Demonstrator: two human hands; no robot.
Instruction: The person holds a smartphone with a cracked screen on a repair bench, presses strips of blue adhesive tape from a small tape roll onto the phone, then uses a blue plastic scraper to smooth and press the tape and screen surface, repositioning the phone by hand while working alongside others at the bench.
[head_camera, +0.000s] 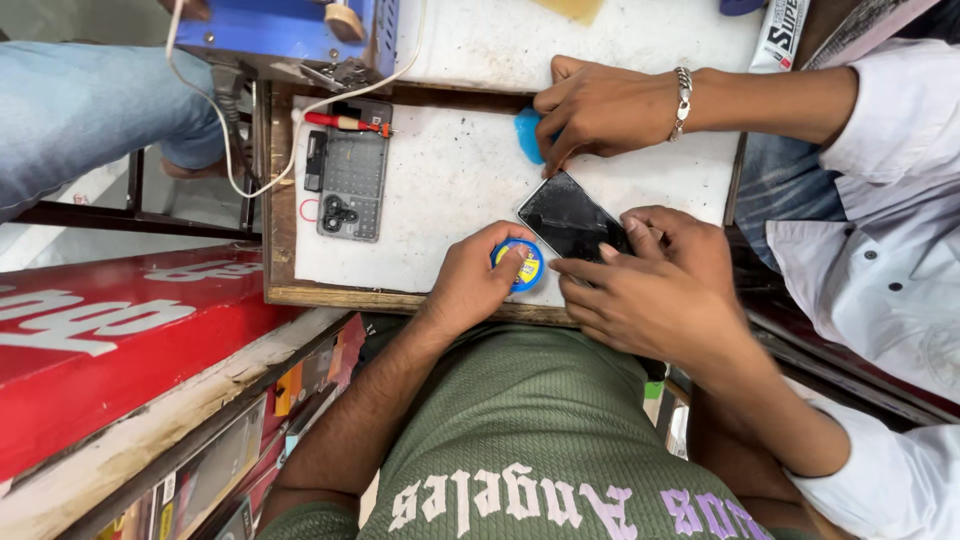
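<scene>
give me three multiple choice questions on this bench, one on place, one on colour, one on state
1. Where does the red-handled screwdriver lie?
A. on the dark phone
B. across the top of the grey phone frame
C. on the floor

2. What colour is the round tin under the left hand?
A. blue
B. green
C. white

3. How is the dark phone placed?
A. flat on the white mat
B. stood upright
C. held in the air

Answers:
1. B, it lies over the frame's upper end.
2. A, the rim shows blue beside the fingers.
3. A, it lies flat, with a co-worker's hand touching its edge.
</scene>
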